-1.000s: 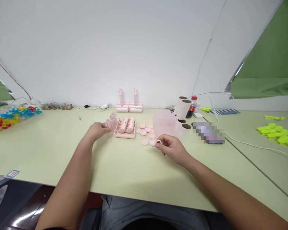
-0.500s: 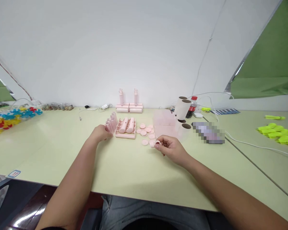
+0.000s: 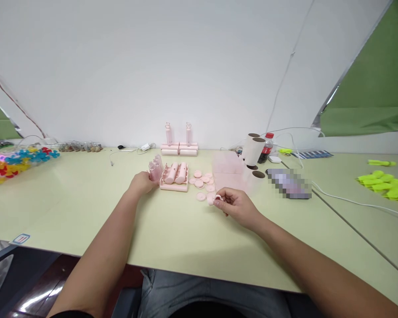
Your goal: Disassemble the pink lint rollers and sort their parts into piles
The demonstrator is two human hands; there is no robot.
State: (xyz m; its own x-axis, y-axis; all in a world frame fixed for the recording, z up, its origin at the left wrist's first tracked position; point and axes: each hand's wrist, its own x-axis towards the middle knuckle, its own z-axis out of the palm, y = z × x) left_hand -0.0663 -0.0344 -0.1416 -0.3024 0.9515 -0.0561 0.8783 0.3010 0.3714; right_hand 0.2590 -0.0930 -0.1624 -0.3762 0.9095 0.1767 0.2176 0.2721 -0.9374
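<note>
My left hand (image 3: 143,183) curls against the near side of a cluster of clear pink tubes (image 3: 155,167) that stand upright; its fingertips are partly hidden there. Between the thumb and fingers of my right hand (image 3: 236,205) is a small pale pink curved piece (image 3: 211,201), held just above the table. Right of the tubes sits a pink rack (image 3: 174,187) with two pink cylinders (image 3: 181,172) lying across it. Several flat pink discs (image 3: 199,183) are scattered between the rack and my right hand.
Two assembled pink units (image 3: 188,150) stand by the wall. Behind my right hand is a translucent pink box (image 3: 228,170), with cardboard tubes (image 3: 254,152), a cola bottle (image 3: 266,148) and a blurred phone (image 3: 288,183) to its right. Yellow-green pieces (image 3: 384,183) lie far right, colourful flowers (image 3: 13,165) far left.
My left hand has shifted slightly forward and right, and the clear tubes stand closer together. My right hand keeps its place with the small piece.
</note>
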